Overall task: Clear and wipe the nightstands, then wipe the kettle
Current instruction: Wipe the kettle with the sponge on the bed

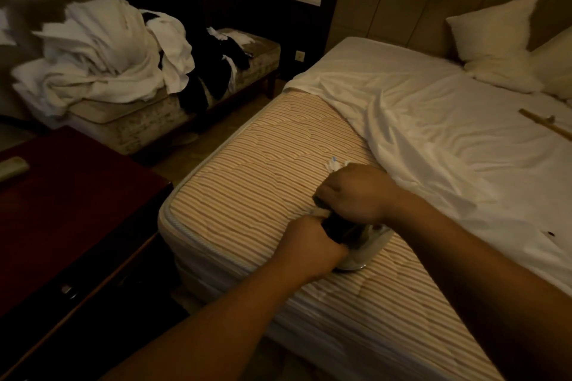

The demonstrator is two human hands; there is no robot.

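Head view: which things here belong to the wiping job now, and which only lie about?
For the job:
- white kettle with black handle, on the striped mattress
- left hand and right hand, both on the kettle
- dark red wooden nightstand

Lying about:
- heap of white linen
- white pillow
- thin wooden stick
- pale remote

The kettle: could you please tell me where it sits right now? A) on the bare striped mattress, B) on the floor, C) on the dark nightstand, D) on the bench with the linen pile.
A: the kettle stands on the striped mattress, with both hands, left and right, on it; the nightstand is off to the side.
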